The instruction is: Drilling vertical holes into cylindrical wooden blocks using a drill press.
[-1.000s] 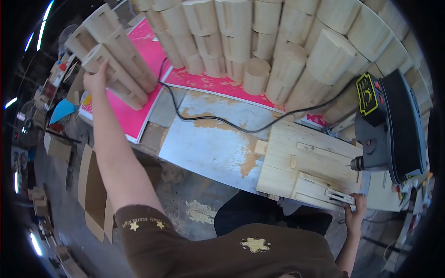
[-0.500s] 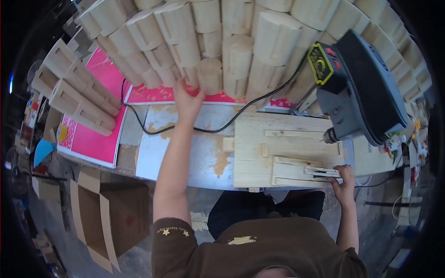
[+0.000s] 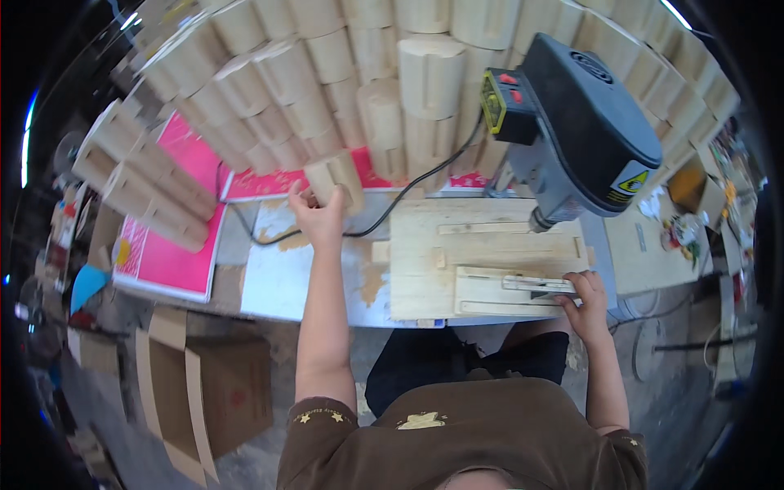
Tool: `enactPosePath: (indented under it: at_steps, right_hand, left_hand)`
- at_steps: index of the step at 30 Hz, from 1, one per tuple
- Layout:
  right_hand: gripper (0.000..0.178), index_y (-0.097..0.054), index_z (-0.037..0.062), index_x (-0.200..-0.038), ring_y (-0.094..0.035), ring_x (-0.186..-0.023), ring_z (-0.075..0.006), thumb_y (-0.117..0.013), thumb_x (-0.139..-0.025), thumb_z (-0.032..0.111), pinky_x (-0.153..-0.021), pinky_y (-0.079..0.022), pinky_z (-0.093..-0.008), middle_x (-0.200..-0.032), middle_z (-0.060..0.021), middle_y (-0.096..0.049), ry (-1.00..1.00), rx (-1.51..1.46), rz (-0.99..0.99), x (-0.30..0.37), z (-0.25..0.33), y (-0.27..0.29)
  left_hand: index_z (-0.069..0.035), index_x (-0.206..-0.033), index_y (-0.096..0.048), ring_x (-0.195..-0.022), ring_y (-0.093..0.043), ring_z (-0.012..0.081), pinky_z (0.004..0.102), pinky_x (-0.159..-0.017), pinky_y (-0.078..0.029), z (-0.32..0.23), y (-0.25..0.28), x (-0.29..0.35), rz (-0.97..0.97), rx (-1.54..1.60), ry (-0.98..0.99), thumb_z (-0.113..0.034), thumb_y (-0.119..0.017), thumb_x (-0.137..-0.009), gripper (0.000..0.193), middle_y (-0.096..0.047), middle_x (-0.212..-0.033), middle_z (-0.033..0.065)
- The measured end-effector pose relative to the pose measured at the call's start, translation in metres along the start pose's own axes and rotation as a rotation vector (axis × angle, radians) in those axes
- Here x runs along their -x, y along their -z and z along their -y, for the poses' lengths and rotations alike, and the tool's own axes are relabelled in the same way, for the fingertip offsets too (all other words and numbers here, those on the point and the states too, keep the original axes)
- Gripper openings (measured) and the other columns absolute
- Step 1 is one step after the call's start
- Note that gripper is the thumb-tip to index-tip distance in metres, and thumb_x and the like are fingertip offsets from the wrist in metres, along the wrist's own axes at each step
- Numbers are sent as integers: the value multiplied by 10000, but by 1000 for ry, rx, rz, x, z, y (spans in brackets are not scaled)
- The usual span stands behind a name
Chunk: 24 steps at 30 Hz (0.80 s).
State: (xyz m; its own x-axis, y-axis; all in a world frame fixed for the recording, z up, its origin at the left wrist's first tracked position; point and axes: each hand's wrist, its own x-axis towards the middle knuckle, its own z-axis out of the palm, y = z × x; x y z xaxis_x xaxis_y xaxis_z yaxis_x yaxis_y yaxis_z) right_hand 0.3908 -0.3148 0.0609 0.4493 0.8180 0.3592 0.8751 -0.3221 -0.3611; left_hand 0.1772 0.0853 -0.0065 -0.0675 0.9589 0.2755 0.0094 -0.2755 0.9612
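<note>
My left hand (image 3: 320, 219) grips a short, round wooden block (image 3: 336, 175) with a groove down its side, held tilted in front of the stacked blocks. My right hand (image 3: 588, 309) is closed on the right end of a narrow, pale piece with a dark gap (image 3: 535, 283); its exact kind I cannot make out. That piece lies on a smaller wooden plate (image 3: 482, 294) with strips along it, on top of a wide plywood board (image 3: 416, 245). Above the board hangs the drill press (image 3: 584, 122), its chuck (image 3: 540, 220) pointing down.
Similar wooden blocks (image 3: 431, 77) stand in tall stacks along the back. Several more (image 3: 155, 204) stand on pink sheeting (image 3: 175, 265) at left. A black cable (image 3: 408, 189) crosses the bench behind my left wrist. An open cardboard box (image 3: 233, 392) sits on the floor at left.
My left hand has drawn one block out of the back row and toward me, tilting it. My right hand stays on the pale piece. The whole view has shifted somewhat.
</note>
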Motion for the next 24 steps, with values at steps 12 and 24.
enactPosePath:
  at_steps: [12, 24]
  right_hand:
    - [346, -600, 46, -1020, -515, -895, -377, -698, -694, 108, -776, -416, -419, -922, -150, -581, 143, -31, 46, -21, -28, -7]
    - [357, -587, 40, -998, -535, -881, -329, -729, -671, 61, -769, -432, -395, -906, -119, -589, 186, -138, 104, -26, -56, 1]
  left_hand:
    - [57, -1158, -581, -893, -616, 138, 262, -802, -485, -121, 37, 109, 886, 105, 301, -138, -747, -754, 479, -653, -1018, 130]
    - [72, -1110, -614, -868, -621, 136, 241, -795, -477, -115, -32, 130, 1373, -200, 314, -182, -777, -721, 493, -669, -978, 136]
